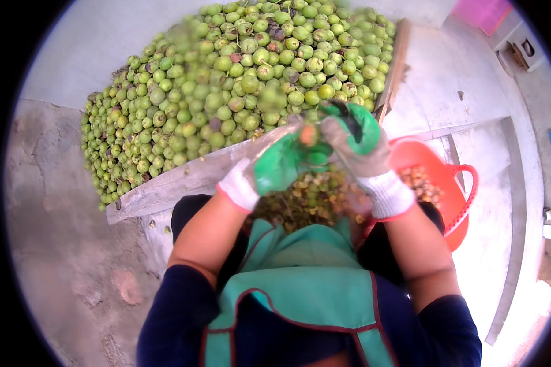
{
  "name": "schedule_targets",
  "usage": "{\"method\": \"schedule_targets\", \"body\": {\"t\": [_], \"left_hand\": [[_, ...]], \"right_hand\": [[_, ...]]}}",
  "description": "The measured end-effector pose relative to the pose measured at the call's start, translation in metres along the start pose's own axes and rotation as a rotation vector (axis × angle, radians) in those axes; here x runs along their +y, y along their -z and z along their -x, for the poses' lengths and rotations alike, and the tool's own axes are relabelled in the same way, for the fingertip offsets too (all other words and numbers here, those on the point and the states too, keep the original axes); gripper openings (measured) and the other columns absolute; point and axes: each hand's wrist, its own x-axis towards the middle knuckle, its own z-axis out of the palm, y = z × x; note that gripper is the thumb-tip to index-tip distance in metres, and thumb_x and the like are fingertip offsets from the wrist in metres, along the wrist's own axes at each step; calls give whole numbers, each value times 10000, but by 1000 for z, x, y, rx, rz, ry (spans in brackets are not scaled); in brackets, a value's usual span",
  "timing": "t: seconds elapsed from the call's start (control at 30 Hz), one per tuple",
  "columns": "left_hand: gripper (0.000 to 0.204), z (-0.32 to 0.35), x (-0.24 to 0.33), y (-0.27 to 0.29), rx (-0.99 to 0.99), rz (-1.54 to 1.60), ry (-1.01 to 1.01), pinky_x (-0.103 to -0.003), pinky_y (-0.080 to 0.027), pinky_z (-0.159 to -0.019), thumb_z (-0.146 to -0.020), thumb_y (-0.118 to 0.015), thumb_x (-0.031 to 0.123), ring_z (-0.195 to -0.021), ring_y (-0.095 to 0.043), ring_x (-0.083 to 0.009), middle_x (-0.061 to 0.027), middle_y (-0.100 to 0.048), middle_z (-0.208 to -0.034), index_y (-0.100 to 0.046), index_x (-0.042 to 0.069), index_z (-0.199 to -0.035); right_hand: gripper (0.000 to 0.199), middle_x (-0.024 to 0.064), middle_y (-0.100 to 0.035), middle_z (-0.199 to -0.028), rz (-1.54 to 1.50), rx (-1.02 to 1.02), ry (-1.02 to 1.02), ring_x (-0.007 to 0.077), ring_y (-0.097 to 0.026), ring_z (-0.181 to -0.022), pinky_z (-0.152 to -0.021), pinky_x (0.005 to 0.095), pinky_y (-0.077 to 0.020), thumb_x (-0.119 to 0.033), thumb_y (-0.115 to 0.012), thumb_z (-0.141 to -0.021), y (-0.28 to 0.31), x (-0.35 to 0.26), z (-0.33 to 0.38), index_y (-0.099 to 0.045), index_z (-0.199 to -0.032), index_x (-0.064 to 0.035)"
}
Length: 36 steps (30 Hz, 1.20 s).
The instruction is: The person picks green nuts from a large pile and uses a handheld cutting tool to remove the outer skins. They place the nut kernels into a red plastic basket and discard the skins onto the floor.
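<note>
My two hands, in white gloves with green coating, meet in front of my lap. At the fingertips of my left hand (pixel 280 158) is a small, round, orange-brown nut (pixel 308 134), smeared by motion. The fingers close around it. Just right of it my right hand (pixel 362 137) is curled; a dark shape shows between its fingers, and I cannot make out what it holds. Below the hands lies a heap of green and brown husk pieces (pixel 312 199), between my knees. Beyond them rises a large pile of round green fruits (pixel 239 79), some with dark blotches.
A wooden plank (pixel 177 177) edges the pile's near side, and another board (pixel 395 67) stands along its right. At my right sits a red plastic basket (pixel 458 214) with a handle, holding many brown nuts (pixel 419 182). Rough concrete floor (pixel 73 244) stretches to the left.
</note>
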Motion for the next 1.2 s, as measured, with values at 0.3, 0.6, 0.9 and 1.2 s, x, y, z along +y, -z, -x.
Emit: {"method": "schedule_targets", "body": {"t": [0.3,0.6,0.9,1.2], "left_hand": [[570,-18,-50,69,298,-1595,-507,-372,-500,-1021,-823,-809,154,-1176,-609,-262,-163,-609,-1281,-545,15,-1308],[491,-10,-20,-20,422,-481,-93,-338,-580,-795,-1071,-405,438,-1053,-651,-188,-91,-606,-1296,-474,83,-1404],[587,-7,-18,-12,204,153,66,-345,-516,-527,-994,-406,656,-518,-550,-108,-32,-707,-888,-574,171,-1280],[526,-12,-14,-17,387,-559,-300,-411,-546,-921,-1065,-411,475,-1011,-674,-268,-137,-671,-1181,-573,15,-1264]], "right_hand": [[394,153,-719,-828,448,-64,115,347,-709,-739,-647,421,-571,-417,-744,-844,-8,-5,3,-696,-1010,-63],[321,149,-715,-849,300,-40,111,358,-707,-742,-640,426,-568,-333,-737,-866,-18,-9,2,-693,-1025,-59],[264,33,-726,-889,-252,36,-122,153,-683,-730,-646,292,-544,-218,-717,-927,-12,2,-3,-689,-1125,-44],[375,116,-719,-874,324,-48,-22,236,-713,-748,-670,358,-561,-367,-798,-829,18,-9,-11,-706,-1059,-85]]}}
